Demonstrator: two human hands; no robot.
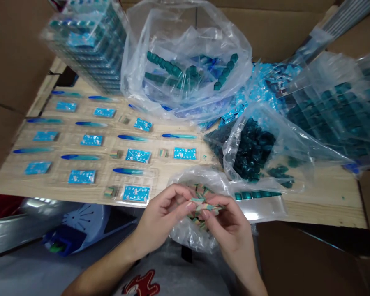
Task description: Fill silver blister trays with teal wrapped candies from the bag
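My left hand [168, 216] and my right hand [231, 226] meet over an open clear plastic bag [185, 234] near the table's front edge. Between their fingertips they pinch small striped pieces [200, 204] in pink, cream and green; their exact kind is unclear. More such pieces [197, 222] fill the bag below. Left of my hands, clear plastic trays [156, 174] lie in rows, each with a blue-to-teal pen-shaped stick [128, 171] and a blue patterned packet [136, 193]. Some trays near me also hold a small striped piece [110, 191].
A tall stack of filled trays [107, 53] stands at the back left. Beside it sits a large clear bag [135, 82] with teal strips. Dark teal pieces [249, 152] spill from another bag at right, near heaped blue packets [243, 98]. A teal strip [257, 195] lies at the front.
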